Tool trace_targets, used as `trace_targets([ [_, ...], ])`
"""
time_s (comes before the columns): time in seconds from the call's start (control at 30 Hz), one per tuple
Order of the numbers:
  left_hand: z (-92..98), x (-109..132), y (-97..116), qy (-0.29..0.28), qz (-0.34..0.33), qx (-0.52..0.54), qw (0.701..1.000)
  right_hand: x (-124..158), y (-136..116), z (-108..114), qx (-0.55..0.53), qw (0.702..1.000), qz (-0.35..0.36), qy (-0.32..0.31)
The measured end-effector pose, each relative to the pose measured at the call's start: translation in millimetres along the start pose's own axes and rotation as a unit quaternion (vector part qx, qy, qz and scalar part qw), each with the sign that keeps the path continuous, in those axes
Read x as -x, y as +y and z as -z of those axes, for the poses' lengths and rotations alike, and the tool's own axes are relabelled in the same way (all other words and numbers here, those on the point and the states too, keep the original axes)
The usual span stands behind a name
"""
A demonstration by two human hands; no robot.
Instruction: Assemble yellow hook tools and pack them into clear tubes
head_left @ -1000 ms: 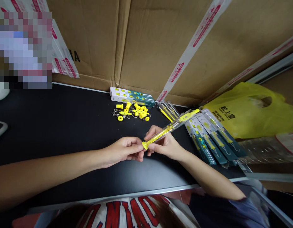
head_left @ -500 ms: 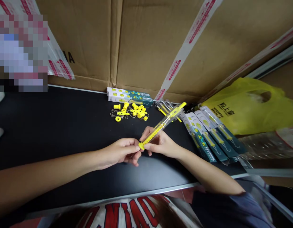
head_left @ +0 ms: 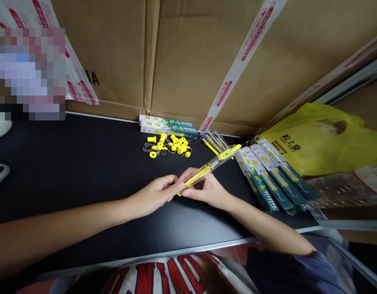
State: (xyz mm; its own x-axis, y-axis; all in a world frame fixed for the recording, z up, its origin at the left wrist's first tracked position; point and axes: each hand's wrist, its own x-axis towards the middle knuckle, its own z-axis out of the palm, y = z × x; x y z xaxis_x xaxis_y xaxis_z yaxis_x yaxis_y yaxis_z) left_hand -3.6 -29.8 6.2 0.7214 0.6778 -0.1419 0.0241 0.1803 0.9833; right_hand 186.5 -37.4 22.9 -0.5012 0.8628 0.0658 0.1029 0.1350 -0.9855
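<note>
A clear tubular spring scale (head_left: 213, 164) with a yellow scale strip and yellow end parts slants up and to the right above the table. Fingers of my right hand (head_left: 208, 191) are closed around its lower half. At its lower yellow end, my left hand (head_left: 160, 195) pinches with thumb and fingers, which cover most of the end cap. Beyond my hands lies a loose heap of yellow plastic caps (head_left: 180, 148), rings and wire hooks. Several more clear tubes (head_left: 210, 142) with yellow parts rest behind the held scale's upper end.
Two printed boxes (head_left: 167, 127) lie against the cardboard wall (head_left: 191, 61). More printed boxes (head_left: 268, 176) line the right side of the black table (head_left: 84, 171). A yellow plastic bag (head_left: 323, 143) sits behind them. A blurred-out patch and a white-edged device (head_left: 0, 173) are at left.
The spring scale has tipped lower, its upper end dropping slightly. My left thumb and fingers have closed over its lower yellow cap, which showed more plainly before.
</note>
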Motion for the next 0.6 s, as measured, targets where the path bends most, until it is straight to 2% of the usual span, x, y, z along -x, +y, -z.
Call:
trace_targets([
  [0.27,1.0,-2,0,-0.006,-0.027,-0.020,0.999,1,1,-2,0.029,0.999,0.024,0.002],
  [0.33,9.0,-3,3,0.000,-0.054,-0.075,0.996,-1,3,5,0.055,0.997,0.045,0.002],
  [0.4,20.2,-3,10,0.045,-0.096,-0.165,0.981,-6,9,17,0.123,0.989,0.073,0.025],
  [0.43,26.2,-3,14,0.073,-0.112,-0.202,0.970,-10,13,25,0.180,0.979,0.087,0.047],
  [0.47,31.9,-4,18,0.098,-0.124,-0.229,0.961,-13,17,33,0.262,0.954,0.110,0.092],
  [0.53,41.0,-5,25,0.141,-0.147,-0.240,0.949,-22,26,46,0.438,0.876,0.140,0.148],
  [0.6,45.7,-6,30,0.173,-0.153,-0.235,0.944,-29,33,55,0.536,0.818,0.135,0.156],
])
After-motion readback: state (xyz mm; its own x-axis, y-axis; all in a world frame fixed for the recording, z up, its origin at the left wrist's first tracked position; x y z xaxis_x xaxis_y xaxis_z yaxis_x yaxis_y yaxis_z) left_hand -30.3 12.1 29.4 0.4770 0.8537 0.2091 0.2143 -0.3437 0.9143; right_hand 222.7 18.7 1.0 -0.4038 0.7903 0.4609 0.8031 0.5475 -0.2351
